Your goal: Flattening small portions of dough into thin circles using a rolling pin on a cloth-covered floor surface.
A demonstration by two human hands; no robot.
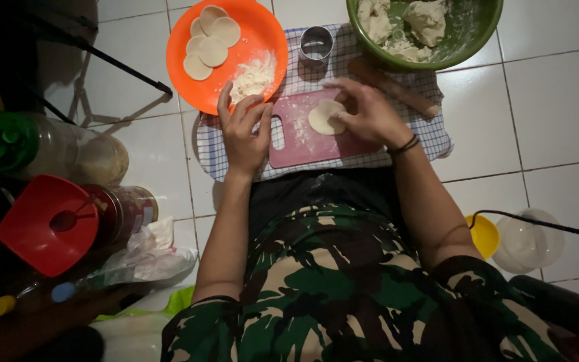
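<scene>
— Your left hand (pixel 244 134)?
— Spread flat, holding nothing, touching the pink board (pixel 303 137).
— Right hand (pixel 364 114)?
— Fingers pinch one dough round (pixel 324 117) on that board.
— Other rounds?
— Five on the orange plate (pixel 199 87).

A dough disc (pixel 326 116) lies on the board (pixel 299 144), plate (pixel 189 74) behind-left, bowl (pixel 474 40) behind-right.

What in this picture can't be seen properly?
Head view only:
- Green bowl: far rim cut off by the top edge.
- Dough disc: right side covered by the right hand.
- Pink board: left edge under the left hand.
- Dark shelf items at left: too dim to tell.
</scene>
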